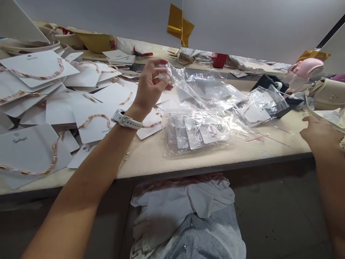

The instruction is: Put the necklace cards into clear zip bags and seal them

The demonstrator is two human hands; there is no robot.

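"Crumpled grey-and-white clothing (188, 205) is lying nearest me, below the front edge of the cream-covered table (151, 163)."

"What is your left hand doing?"

"My left hand (153, 82) is pinching some crinkled clear plastic film (176, 77) between thumb and fingers — whether it's joining the bag below, I can't tell."

"Which bag?"

"One clear, black-printed plastic bag (185, 152) is lying on the table between my hands, with overlapping white cards (192, 135) showing inside. Left of it, loose white cards with pink-and-gold strands (29, 144) are lying heaped."

"And your right hand?"

"My right hand (322, 135) is hovering near a cream handbag (329, 94) — I can't tell whether it's gripping anything."
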